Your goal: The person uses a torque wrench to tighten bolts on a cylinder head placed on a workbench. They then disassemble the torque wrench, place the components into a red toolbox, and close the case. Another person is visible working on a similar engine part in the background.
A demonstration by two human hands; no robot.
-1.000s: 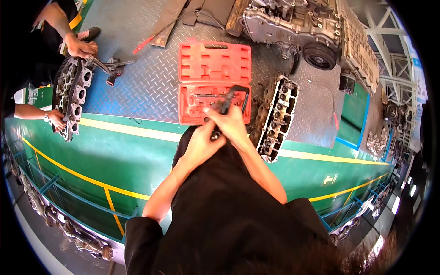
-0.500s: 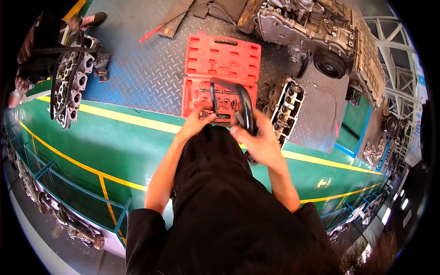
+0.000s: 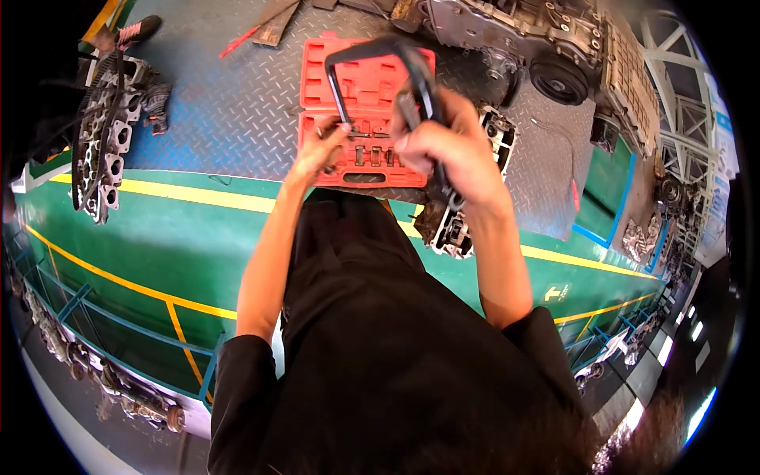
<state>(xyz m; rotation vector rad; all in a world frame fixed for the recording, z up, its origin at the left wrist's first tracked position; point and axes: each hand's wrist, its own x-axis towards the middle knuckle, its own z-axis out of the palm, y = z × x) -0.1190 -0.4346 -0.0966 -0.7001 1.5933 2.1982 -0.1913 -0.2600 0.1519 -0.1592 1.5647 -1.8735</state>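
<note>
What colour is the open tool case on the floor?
Red; the tool case shows clearly in the head view, lying open on grey tread plate.

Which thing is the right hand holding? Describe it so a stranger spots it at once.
On the grey checker-plate floor lies an open red tool case. Just above it the right hand grips a black C-shaped clamp tool. It alone is lifted, unlike the small parts in the case.

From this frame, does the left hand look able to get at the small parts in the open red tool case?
Probably yes: the left hand already rests at the red tool case, with nothing between it and the parts.
</note>
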